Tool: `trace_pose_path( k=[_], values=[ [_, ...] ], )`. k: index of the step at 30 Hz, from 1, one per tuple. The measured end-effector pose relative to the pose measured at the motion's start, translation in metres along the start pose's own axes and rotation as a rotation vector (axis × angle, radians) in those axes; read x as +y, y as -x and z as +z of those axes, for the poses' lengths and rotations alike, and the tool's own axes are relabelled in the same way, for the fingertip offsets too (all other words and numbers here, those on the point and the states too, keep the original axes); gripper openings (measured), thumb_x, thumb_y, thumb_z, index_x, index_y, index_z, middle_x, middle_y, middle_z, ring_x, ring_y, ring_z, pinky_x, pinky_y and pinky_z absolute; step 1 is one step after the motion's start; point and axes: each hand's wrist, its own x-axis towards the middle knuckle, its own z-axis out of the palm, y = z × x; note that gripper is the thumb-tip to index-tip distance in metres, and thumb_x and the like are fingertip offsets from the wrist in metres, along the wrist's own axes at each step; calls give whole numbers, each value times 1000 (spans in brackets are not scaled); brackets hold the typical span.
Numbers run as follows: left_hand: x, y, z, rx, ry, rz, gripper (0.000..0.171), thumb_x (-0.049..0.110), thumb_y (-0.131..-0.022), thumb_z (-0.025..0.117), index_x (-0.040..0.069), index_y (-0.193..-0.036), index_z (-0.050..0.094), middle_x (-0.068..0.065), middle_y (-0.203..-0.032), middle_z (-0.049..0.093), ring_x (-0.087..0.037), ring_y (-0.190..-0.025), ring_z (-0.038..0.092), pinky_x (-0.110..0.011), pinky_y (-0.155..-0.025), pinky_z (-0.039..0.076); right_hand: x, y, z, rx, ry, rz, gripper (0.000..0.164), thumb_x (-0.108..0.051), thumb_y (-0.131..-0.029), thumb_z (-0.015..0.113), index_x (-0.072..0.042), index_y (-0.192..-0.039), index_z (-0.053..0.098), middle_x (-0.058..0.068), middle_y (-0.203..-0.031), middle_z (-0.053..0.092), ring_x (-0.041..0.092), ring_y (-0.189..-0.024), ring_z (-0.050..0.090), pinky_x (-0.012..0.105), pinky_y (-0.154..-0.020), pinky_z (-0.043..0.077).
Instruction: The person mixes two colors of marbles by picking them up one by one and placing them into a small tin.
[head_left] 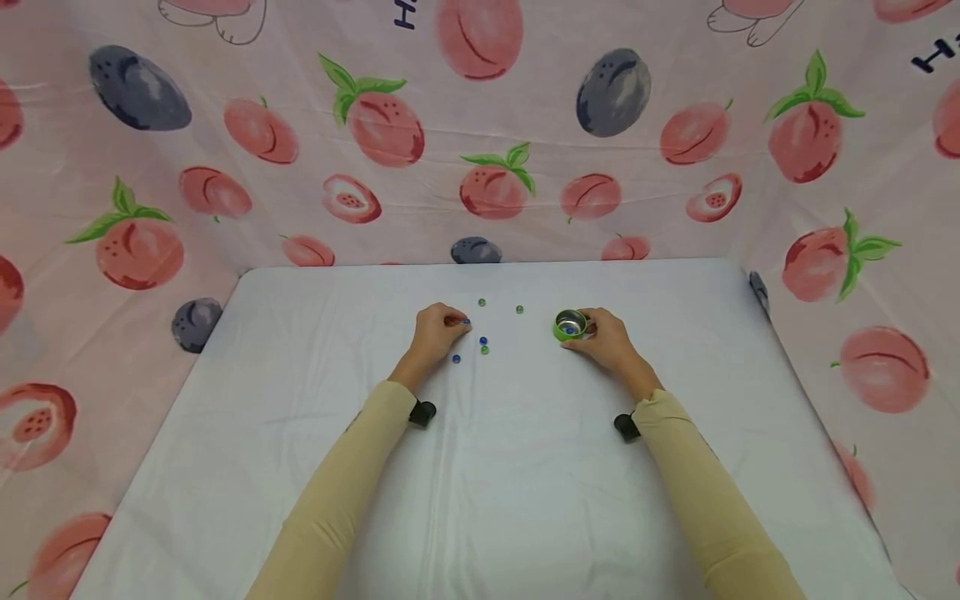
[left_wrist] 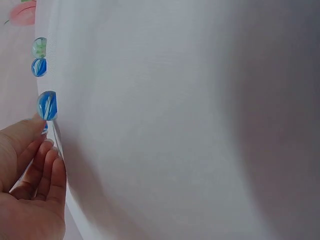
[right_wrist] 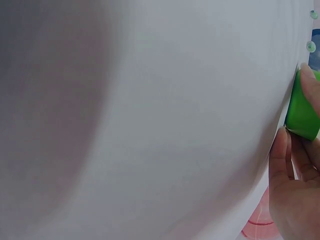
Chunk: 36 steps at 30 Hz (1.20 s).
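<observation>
Between thumb and fingertips my left hand (head_left: 437, 333) pinches a blue marble (head_left: 467, 322), close to the tabletop; in the left wrist view most of that marble is hidden by the thumb. Two more blue marbles, one nearer me (head_left: 456, 359) and one farther right (head_left: 483, 340), lie beside this hand. A green marble (head_left: 484, 351) touches or nearly touches the latter. My right hand (head_left: 609, 337) grips a small green cup (head_left: 559, 326) with a shiny metal inside, standing on the table. At least one blue marble (head_left: 570, 331) sits inside the cup.
Two green marbles, one on the left (head_left: 482, 302) and one on the right (head_left: 519, 309), lie farther back between the hands. White cloth covers the table (head_left: 510, 500). Fruit-printed fabric (head_left: 420, 200) hangs behind it and along both sides.
</observation>
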Motion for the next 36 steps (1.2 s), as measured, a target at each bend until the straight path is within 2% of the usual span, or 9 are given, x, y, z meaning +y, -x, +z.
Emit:
trace_pose_path(
  k=[14, 31, 36],
  values=[
    [6, 0, -3, -16, 32, 10, 23, 9, -99, 76, -3, -118, 77, -18, -111, 71, -28, -98, 59, -35, -87, 52, 1, 1, 0, 0, 5, -8, 65, -13, -92, 84, 11, -144, 53, 27, -129, 60, 39, -116, 57, 50, -99, 50],
    [14, -3, 1, -21, 83, 40, 22, 7, -98, 76, -3, -118, 77, -16, -104, 73, -25, -93, 62, -31, -84, 53, 1, 2, 0, 0, -6, -3, 65, -12, -92, 84, 11, -144, 54, 27, -128, 60, 39, -117, 56, 50, -100, 50],
    [17, -5, 3, -26, 82, 70, 22, 7, -98, 76, -4, -118, 77, -17, -105, 74, -25, -94, 63, -33, -85, 54, 0, 1, 0, -1, -9, -1, 65, -12, -92, 84, 10, -145, 54, 27, -129, 60, 39, -117, 56, 50, -101, 49]
  ],
)
